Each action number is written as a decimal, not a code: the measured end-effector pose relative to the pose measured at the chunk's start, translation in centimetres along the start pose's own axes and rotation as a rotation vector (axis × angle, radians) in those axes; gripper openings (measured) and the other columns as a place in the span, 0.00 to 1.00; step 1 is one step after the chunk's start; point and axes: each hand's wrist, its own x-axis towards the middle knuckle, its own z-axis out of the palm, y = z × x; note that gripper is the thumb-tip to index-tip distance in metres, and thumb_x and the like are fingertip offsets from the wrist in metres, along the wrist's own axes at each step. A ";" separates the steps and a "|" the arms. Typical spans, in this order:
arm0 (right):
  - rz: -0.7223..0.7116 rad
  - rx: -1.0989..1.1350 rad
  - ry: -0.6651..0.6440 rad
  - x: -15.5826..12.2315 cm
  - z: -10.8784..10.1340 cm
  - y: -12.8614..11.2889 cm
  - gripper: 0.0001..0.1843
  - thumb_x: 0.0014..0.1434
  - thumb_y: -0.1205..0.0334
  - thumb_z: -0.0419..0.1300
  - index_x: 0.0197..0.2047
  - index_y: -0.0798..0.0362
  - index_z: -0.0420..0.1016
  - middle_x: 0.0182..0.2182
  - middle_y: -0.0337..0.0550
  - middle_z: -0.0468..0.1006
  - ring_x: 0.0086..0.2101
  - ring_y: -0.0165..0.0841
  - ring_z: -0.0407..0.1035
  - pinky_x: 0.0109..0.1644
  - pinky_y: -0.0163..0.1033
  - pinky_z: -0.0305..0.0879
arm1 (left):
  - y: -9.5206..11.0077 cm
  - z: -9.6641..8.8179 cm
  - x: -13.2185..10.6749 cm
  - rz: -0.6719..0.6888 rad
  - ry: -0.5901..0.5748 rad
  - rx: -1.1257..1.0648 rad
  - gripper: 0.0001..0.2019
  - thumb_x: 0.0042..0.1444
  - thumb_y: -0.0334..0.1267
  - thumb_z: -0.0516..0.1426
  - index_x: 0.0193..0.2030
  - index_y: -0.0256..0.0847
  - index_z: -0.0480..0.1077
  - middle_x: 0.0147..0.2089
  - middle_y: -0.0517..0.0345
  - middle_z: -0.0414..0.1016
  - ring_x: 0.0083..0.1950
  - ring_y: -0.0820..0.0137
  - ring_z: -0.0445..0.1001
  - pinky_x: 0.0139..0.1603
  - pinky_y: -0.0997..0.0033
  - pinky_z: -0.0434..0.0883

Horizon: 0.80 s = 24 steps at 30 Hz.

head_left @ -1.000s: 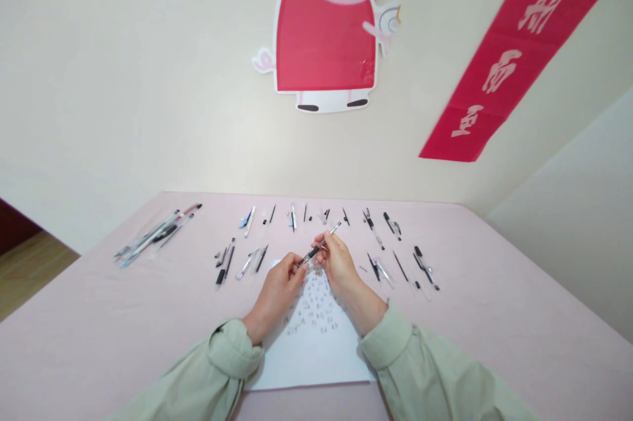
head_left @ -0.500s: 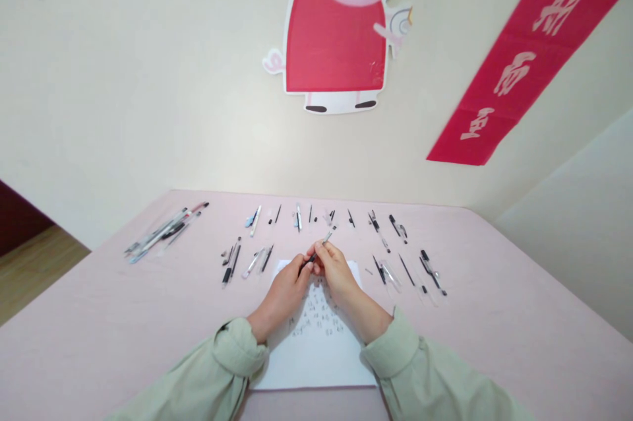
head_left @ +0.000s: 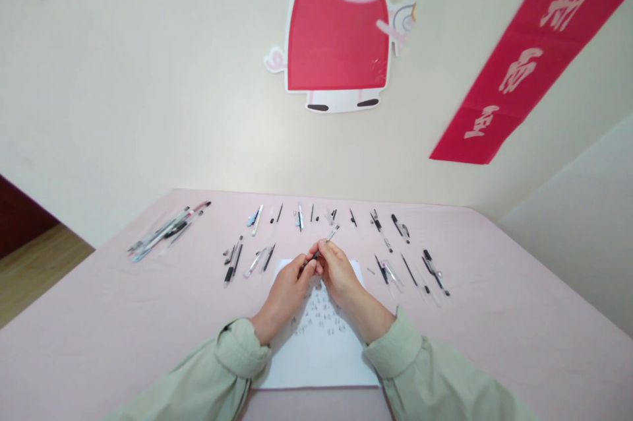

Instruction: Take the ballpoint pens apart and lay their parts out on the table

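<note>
My left hand (head_left: 291,286) and my right hand (head_left: 339,269) meet above the top of a white sheet of paper (head_left: 316,365) covered partly in handwriting. Between them is a pen (head_left: 333,233), clear with dark parts, slanting up to the right. My left fingers are closed around its dark lower end, while the right thumb and fingers pinch it higher up. Fingers hide much of its middle. Just left of my hands lie a clear pen barrel (head_left: 254,263) and a dark refill (head_left: 269,257).
A pile of pens (head_left: 168,233) lies at the left of the pink table (head_left: 494,355). Pen parts stand in rows behind and beside my hands, among them a capped black pen (head_left: 435,272) and a thin refill (head_left: 409,269) at right. A wall (head_left: 222,144) rises behind.
Both hands stay together on the pen with barely any movement. The whole view has shifted slightly, with things appearing a little further right.
</note>
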 end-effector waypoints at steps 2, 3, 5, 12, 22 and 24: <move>-0.052 0.016 0.067 0.5 -0.6 -0.4 0.18 0.52 0.46 0.63 0.29 0.54 0.72 0.27 0.38 0.75 0.18 0.21 0.58 0.22 0.29 0.57 | -0.2 0.1 -0.1 -0.033 0.017 0.040 0.10 0.59 0.45 0.48 0.33 0.42 0.64 0.27 0.63 0.67 0.30 0.69 0.67 0.32 0.70 0.62; -0.080 0.028 0.117 0.8 -0.9 -0.5 0.18 0.51 0.46 0.63 0.29 0.54 0.72 0.27 0.38 0.75 0.18 0.21 0.58 0.21 0.29 0.56 | -0.3 0.1 -0.1 -0.052 0.029 0.065 0.09 0.59 0.44 0.49 0.35 0.42 0.64 0.25 0.64 0.65 0.28 0.70 0.65 0.30 0.71 0.62; -0.108 0.049 0.214 1.3 -1.5 -0.8 0.18 0.50 0.46 0.63 0.29 0.53 0.71 0.25 0.37 0.75 0.17 0.21 0.59 0.21 0.29 0.56 | -0.8 0.0 0.1 -0.069 0.070 0.100 0.07 0.57 0.40 0.49 0.39 0.41 0.63 0.27 0.64 0.65 0.28 0.71 0.65 0.30 0.70 0.62; -0.064 -0.137 0.167 1.5 -1.7 -0.2 0.19 0.51 0.45 0.62 0.29 0.55 0.72 0.24 0.40 0.75 0.16 0.22 0.60 0.20 0.29 0.56 | -2.6 -1.1 1.8 0.076 0.239 0.261 0.12 0.54 0.27 0.46 0.42 0.39 0.64 0.39 0.52 0.69 0.43 0.64 0.70 0.47 0.59 0.68; -0.080 -0.215 0.125 1.4 -1.6 -0.1 0.20 0.52 0.45 0.61 0.30 0.56 0.72 0.24 0.40 0.75 0.17 0.23 0.63 0.20 0.29 0.57 | -2.8 -0.9 1.5 0.236 0.088 0.508 0.15 0.55 0.25 0.48 0.42 0.39 0.73 0.46 0.49 0.69 0.49 0.62 0.68 0.52 0.58 0.67; -0.072 -0.223 0.106 1.4 -1.5 -0.1 0.21 0.52 0.43 0.60 0.30 0.56 0.72 0.24 0.40 0.75 0.17 0.24 0.63 0.19 0.29 0.58 | -2.7 -0.9 1.5 0.234 0.134 0.508 0.15 0.55 0.24 0.47 0.42 0.39 0.72 0.47 0.48 0.69 0.50 0.62 0.68 0.52 0.59 0.67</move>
